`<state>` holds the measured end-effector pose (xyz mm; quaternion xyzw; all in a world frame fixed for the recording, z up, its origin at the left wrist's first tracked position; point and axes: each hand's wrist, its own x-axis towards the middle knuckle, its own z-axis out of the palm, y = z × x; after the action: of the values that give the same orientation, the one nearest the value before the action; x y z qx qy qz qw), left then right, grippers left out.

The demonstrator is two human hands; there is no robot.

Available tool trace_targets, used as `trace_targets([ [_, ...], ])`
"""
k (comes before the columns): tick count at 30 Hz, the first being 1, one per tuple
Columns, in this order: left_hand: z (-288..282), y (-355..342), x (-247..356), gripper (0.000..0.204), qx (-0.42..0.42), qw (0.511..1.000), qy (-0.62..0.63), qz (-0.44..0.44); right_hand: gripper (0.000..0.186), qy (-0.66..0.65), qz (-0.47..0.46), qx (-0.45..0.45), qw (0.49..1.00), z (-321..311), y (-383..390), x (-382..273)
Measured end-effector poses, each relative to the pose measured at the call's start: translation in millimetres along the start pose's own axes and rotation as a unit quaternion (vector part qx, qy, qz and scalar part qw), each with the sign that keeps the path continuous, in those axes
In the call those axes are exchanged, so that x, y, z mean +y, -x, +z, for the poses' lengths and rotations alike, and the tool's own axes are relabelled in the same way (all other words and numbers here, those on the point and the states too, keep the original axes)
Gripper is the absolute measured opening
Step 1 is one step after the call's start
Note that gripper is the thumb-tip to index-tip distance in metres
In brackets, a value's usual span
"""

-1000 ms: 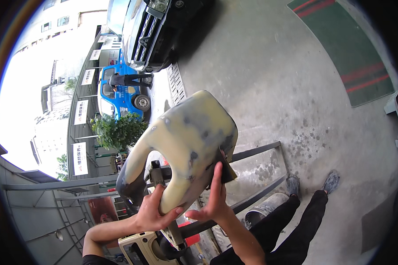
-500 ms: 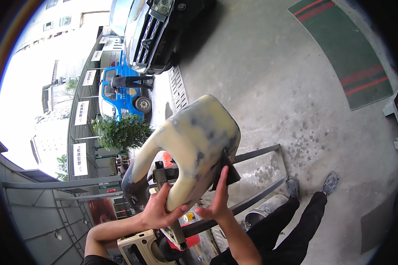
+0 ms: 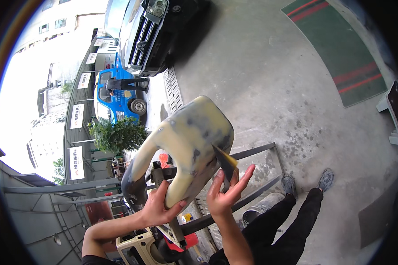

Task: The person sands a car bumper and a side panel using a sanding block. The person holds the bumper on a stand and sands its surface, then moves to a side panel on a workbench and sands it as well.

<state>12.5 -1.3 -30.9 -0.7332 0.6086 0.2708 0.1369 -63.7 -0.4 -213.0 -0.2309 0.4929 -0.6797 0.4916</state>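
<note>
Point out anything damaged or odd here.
The curved cream-yellow panel in the left hand looks blotchy, with uneven dark grey patches. Dark spots mark the grey concrete floor; whether they're wet, I can't tell.

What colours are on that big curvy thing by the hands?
The curved part is pale yellow with blotchy grey patches; best seen in the head view.

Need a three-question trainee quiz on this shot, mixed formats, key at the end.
1. Which of the person's hands is at the dark sheet?
2. True or false: the left hand grips the curved panel.
3. What colour are the stripes on the green mat?
A) blue
B) red
C) white

Key:
1. The right hand.
2. True; it grips the panel's lower arm.
3. B
</note>
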Motion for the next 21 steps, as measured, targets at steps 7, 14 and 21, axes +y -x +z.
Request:
trace_targets([
  [7, -1.6, 0.5, 3.6, 0.048, -0.002, 1.000, 0.003, 0.002, 0.038, 0.067, 0.004, -0.046, 0.997, -6.9, -1.2, 8.9],
  [14, 2.4, 0.4, 0.7, 0.047, 0.000, 1.000, 0.012, -0.002, 0.047, 0.053, -0.069, -0.029, 0.996, 2.9, -4.0, 11.4],
  [21, -1.9, -0.9, 3.8, 0.048, -0.004, 1.000, 0.009, -0.007, 0.032, 0.022, -0.108, -0.034, 0.993, -1.1, 0.5, 28.7],
])
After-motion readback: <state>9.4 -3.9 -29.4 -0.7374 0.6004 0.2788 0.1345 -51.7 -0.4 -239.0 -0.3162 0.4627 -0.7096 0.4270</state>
